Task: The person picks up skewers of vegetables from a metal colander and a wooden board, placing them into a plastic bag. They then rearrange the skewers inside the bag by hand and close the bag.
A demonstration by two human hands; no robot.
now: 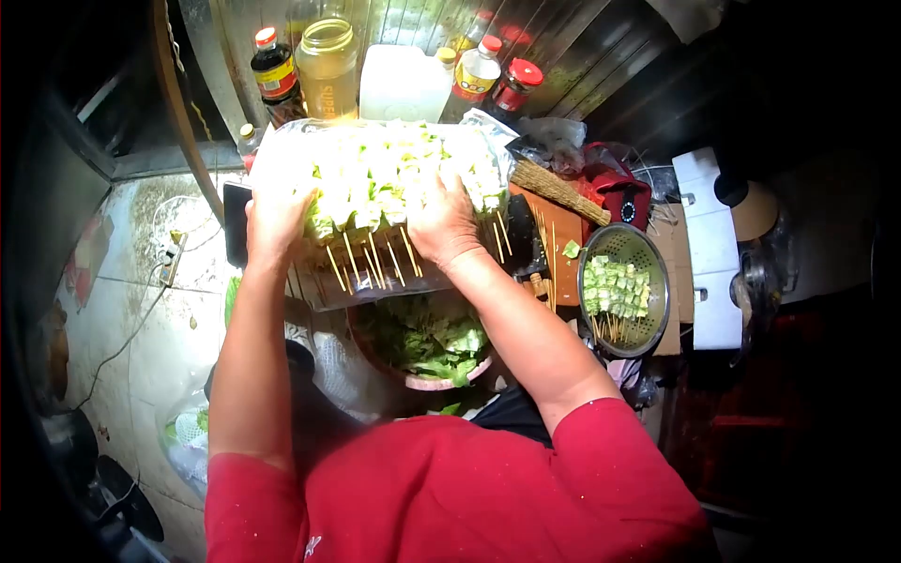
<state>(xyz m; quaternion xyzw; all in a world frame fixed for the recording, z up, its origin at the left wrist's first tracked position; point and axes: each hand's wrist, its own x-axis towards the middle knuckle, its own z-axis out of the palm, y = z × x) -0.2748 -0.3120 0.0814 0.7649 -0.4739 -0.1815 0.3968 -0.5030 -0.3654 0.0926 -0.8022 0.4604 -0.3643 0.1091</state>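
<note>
Rows of leafy green vegetable skewers (375, 188) lie side by side in front of me, their bare bamboo sticks pointing toward my body. Clear plastic (404, 281) shows beneath and around them. My right hand (443, 220) rests on the leaves right of the middle, fingers stretched forward. At the left end of the rows is my left hand (277, 220), its thumb side against the leaves; glare washes out its fingers. A black phone-like slab (237, 225) stands beside my left wrist. Below the skewers, a round basin (436, 383) holds loose green leaves.
A colander (664, 300) on the right contains more skewers. Loose sticks (553, 263) lie on an orange-brown board (566, 225). Along the back wall stand a dark sauce bottle (275, 75), a yellowish jar (327, 70), a white jug (399, 83) and red-capped bottles (477, 70). A cable (131, 338) crosses the tiled floor.
</note>
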